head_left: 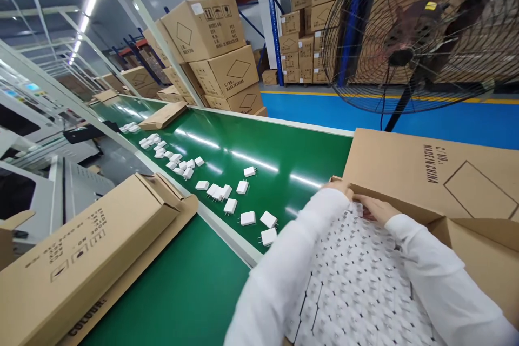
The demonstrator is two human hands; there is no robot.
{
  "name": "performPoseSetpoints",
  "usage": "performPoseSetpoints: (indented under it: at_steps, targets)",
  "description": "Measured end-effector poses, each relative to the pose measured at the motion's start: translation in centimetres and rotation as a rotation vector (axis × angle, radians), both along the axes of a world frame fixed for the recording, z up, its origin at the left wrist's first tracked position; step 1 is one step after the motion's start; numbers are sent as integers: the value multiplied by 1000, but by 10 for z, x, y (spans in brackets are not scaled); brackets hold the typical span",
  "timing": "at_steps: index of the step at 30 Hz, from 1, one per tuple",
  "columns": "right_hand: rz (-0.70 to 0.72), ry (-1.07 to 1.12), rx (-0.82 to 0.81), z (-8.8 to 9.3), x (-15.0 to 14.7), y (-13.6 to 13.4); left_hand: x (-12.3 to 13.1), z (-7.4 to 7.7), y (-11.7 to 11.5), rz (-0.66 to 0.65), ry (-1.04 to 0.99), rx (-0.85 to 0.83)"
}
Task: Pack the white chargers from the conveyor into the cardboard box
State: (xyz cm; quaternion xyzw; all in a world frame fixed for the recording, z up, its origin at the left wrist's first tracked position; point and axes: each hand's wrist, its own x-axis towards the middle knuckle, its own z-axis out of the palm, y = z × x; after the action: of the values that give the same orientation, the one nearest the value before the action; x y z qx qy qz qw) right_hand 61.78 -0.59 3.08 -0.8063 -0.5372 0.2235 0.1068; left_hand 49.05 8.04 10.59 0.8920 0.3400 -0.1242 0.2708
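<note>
A carton packed with rows of white plug chargers (357, 275) stands in front of me, their metal prongs facing up. At its far corner, my left hand (343, 189) is curled at the cardboard rim, its fingertips mostly hidden. Close beside it, my right hand (377, 209) reaches in from the right with bent fingers around a white charger (357, 209) at the far end of the rows. Both forearms, in white sleeves, pass over the packed chargers.
Loose white chargers (230, 206) lie scattered along the green conveyor belt (300, 157). A closed carton (93, 248) lies at left. Open carton flaps (438, 173) rise at right. Behind the belt are stacked cartons (227, 73) and a large black fan (405, 48).
</note>
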Motion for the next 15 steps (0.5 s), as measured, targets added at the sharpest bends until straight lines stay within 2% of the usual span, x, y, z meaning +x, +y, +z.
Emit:
performPoseSetpoints:
  at_steps: [3,4,6,8,10,12,13,15]
  targets:
    - [-21,29,16,-7,-12,5,-73,3,9,15,-95,90]
    - [-29,28,11,-7,-15,6,-101,1,8,5,-59,164]
    - [-45,11,-15,-1,-19,6,-152,-9,-2,18,126,230]
    - [-67,-35,-26,15,-27,6,-187,-26,-17,42,198,230]
    - [6,-147,25,37,-47,8,-203,-46,-31,86,235,237]
    - [231,-275,84,57,-82,13,-204,-62,-38,132,246,257]
    - [393,-309,25,63,-105,18,-202,-67,-39,143,242,265]
    - [564,-278,-65,63,-152,30,-199,-69,-39,138,225,266]
